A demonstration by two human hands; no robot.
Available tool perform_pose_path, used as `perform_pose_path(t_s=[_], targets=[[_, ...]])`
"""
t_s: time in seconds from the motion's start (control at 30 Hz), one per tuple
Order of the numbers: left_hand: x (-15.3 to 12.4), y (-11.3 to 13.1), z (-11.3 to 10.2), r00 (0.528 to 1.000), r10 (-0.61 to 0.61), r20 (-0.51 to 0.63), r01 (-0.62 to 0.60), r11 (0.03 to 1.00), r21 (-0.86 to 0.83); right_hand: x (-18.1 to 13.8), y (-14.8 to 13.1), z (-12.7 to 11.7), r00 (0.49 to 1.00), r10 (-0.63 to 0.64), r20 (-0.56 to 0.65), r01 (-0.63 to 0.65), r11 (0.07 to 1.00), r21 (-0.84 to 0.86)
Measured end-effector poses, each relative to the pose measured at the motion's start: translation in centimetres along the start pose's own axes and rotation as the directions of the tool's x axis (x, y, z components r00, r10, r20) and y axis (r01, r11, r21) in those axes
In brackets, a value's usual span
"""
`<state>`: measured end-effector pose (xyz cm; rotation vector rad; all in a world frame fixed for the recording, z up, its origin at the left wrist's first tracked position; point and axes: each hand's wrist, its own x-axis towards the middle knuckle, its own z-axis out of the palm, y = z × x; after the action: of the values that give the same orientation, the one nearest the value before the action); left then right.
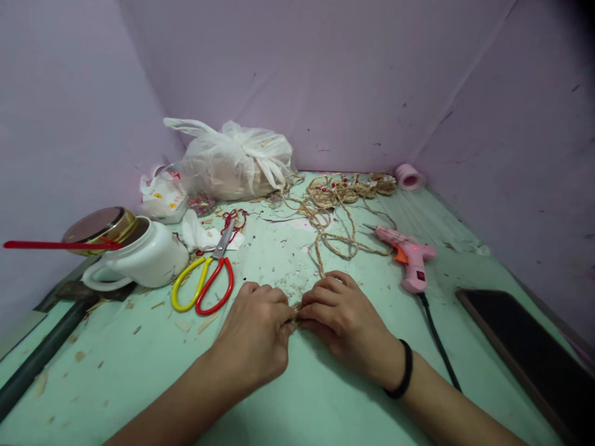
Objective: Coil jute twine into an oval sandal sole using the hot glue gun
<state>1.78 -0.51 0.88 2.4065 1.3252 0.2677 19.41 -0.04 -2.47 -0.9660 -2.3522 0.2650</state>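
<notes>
My left hand (261,325) and my right hand (341,319) meet low over the table, fingers pinched on a small bit of braided straw cord (296,311) that is mostly hidden by them. From the right hand's fingers the cord (320,257) runs up and loops back across the table. Yellow-and-red-handled scissors (214,266) lie with blades partly apart, left of my left hand. To the right of my right hand, a pink glue gun (409,254) rests on its side, its small red light on. A black band circles my right wrist.
Coiled straw pieces with red and white bits (346,189) lie at the back beside a pink tape roll (409,177). A tied white plastic bag (237,161) stands behind. On the left are a white mug (153,257), a gold-rimmed jar (100,226) and a hammer (51,347). At right lies a phone (525,359).
</notes>
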Motion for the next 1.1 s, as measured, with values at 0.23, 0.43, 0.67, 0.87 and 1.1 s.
perform_pose_path(t_s=[0.23,0.43,0.67,0.87,1.1], targets=[[0.3,0.5,0.3,0.998,0.052,0.022,-0.053,0.997,0.056,0.3,-1.6,0.9,0.987,0.160,-0.019,-0.161,0.984,-0.080],[0.2,0.1,-0.5,0.999,0.037,0.003,-0.037,0.999,-0.022,-0.2,-1.6,0.6,0.983,0.179,-0.038,-0.179,0.984,0.014],[-0.4,-1.3,-2.2,0.968,-0.170,-0.183,0.124,0.963,-0.238,-0.6,-0.1,-0.6,0.994,0.087,-0.058,-0.084,0.994,0.065],[-0.4,0.5,0.0,0.991,-0.115,-0.068,0.120,0.990,0.075,0.0,0.0,0.1,1.000,0.029,0.008,-0.029,0.999,0.043],[-0.4,0.9,1.4,0.993,-0.037,-0.112,0.050,0.992,0.113,0.3,-0.8,0.7,0.999,0.015,-0.033,-0.014,0.999,0.039]])
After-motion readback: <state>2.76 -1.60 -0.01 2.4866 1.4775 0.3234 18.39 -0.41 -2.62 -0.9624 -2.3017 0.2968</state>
